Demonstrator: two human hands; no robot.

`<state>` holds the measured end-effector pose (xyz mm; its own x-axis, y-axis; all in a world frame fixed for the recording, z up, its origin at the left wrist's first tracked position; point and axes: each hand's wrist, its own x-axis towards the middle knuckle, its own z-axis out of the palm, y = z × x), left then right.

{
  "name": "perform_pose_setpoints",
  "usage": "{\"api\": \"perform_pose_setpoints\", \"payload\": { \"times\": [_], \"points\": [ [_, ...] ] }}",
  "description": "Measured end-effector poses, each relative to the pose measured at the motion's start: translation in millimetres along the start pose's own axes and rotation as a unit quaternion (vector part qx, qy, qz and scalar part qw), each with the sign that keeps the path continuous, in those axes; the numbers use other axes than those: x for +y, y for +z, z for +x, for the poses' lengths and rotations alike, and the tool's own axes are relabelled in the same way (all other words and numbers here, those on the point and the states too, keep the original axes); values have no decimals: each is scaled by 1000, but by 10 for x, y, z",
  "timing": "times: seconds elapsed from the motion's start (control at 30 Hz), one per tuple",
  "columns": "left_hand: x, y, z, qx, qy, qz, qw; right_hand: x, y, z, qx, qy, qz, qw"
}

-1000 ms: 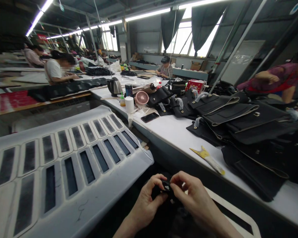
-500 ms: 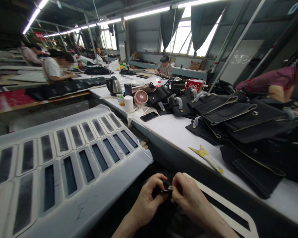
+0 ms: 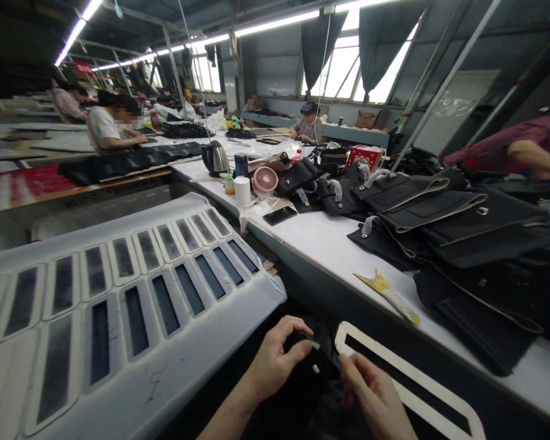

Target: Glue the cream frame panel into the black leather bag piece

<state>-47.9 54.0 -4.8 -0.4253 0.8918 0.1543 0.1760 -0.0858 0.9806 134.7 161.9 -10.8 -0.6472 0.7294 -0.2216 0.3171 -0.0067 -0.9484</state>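
My left hand (image 3: 282, 354) is closed, thumb and fingers pinching a black leather piece (image 3: 321, 336). A small whitish bit shows at the left thumb tip, and another small pale spot lies just below on the dark material. To the right, my right hand (image 3: 371, 391) has its thumb and fingers pressed together at the dark material's edge. What they grip is too dark to make out. A pale rounded frame (image 3: 417, 376) with a long slot lies beyond my right hand. Much of the black piece merges with the dark background.
At left, a grey padded board (image 3: 183, 360) carries rows of slotted pale frames. The white table (image 3: 330, 250) holds a yellow-handled tool (image 3: 389, 296), a phone (image 3: 280, 215), a pink fan (image 3: 264, 179), a kettle (image 3: 215, 157) and piled black bags (image 3: 453, 214). Several people work nearby.
My right hand has drawn away from my left, down and to the right. My left hand stays at the black piece. The view has shifted slightly.
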Motion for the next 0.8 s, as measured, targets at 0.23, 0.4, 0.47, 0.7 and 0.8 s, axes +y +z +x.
{"api": "perform_pose_setpoints", "payload": {
  "times": [0.23,0.4,0.47,0.7,0.8],
  "points": [
    [-4,49,3,-10,17,-1,1000,-193,59,-46,56,-145,-116,981],
    [-6,57,-16,-8,28,9,1000,-501,149,82,2,-228,-229,946],
    [1,55,-21,-7,30,9,999,-515,188,100,7,-232,-244,942],
    [27,74,-26,1,19,9,1000,-386,245,82,47,-239,-237,940],
    [28,80,-30,5,13,7,1000,-328,262,45,78,-276,-237,928]
  ]
}}
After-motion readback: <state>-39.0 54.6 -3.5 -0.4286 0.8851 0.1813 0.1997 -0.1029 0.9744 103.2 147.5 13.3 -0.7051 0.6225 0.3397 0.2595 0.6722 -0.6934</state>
